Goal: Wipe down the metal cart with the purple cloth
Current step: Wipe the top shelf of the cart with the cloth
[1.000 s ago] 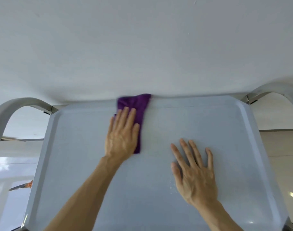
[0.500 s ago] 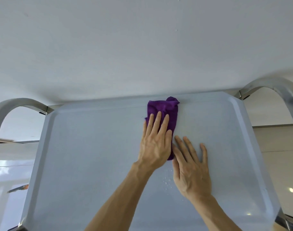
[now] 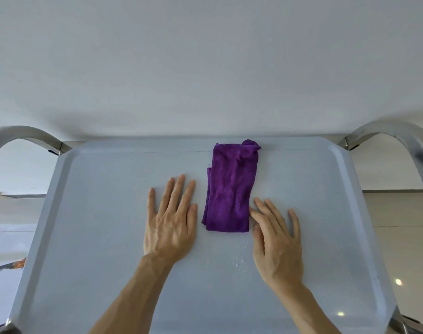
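The purple cloth (image 3: 231, 186) lies folded in a long strip on the metal cart's top tray (image 3: 97, 237), its far end against the back rim. My left hand (image 3: 170, 222) rests flat on the tray just left of the cloth, fingers straight, not touching it. My right hand (image 3: 275, 237) lies flat on the tray to the right, with its fingertips at the cloth's lower right edge. Neither hand holds anything.
A white wall (image 3: 205, 68) stands directly behind the cart. Curved metal handles rise at the left (image 3: 25, 136) and right (image 3: 398, 133) back corners. A few water droplets (image 3: 239, 261) sit on the tray near my right hand. Shiny floor shows on both sides.
My left hand, which pressed the cloth and slid it rightward along the back rim, has lifted off and now rests on the tray to the cloth's left. The cloth lies uncovered.
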A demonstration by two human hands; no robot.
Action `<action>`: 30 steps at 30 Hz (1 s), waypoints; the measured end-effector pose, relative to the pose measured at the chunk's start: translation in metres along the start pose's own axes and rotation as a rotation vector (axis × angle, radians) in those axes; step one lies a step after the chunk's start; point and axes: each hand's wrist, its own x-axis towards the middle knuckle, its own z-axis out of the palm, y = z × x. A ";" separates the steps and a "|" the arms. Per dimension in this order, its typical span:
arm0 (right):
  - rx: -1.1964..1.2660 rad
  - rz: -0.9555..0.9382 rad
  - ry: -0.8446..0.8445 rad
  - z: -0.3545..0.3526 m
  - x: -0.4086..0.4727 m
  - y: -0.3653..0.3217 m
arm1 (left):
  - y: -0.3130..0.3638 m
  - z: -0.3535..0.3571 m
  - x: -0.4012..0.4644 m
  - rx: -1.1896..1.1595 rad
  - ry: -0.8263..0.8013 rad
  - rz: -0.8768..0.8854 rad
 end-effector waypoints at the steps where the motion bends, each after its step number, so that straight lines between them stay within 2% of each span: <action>1: 0.067 0.058 0.023 -0.003 0.004 -0.004 | -0.001 0.001 0.000 0.001 0.005 -0.001; 5: 0.309 0.187 0.186 -0.006 0.050 -0.030 | -0.002 0.002 0.001 -0.003 -0.002 -0.007; 7: 0.306 0.156 0.165 0.000 0.085 -0.050 | -0.003 0.003 0.000 0.001 -0.002 -0.012; 10: 0.042 0.113 -0.124 0.023 0.113 -0.073 | -0.004 0.004 0.001 0.006 -0.011 -0.024; 12: -0.168 0.067 -0.226 0.039 0.108 -0.072 | -0.005 0.005 0.001 0.007 -0.020 -0.027; 16: -0.231 0.011 -0.162 0.032 0.099 -0.038 | -0.005 0.006 0.002 0.009 -0.021 -0.023; 21: -0.303 0.116 -0.138 0.009 0.126 0.020 | -0.001 0.007 0.006 0.012 -0.013 -0.017; 26: -0.327 0.345 -0.062 0.032 0.154 -0.019 | -0.004 0.007 0.005 0.020 -0.011 -0.018; 28: -0.294 0.235 -0.081 0.042 0.140 -0.046 | -0.005 0.006 0.004 0.020 -0.012 -0.019; 30: -0.243 0.021 -0.164 0.043 0.111 -0.059 | -0.005 0.004 0.003 0.015 -0.014 -0.014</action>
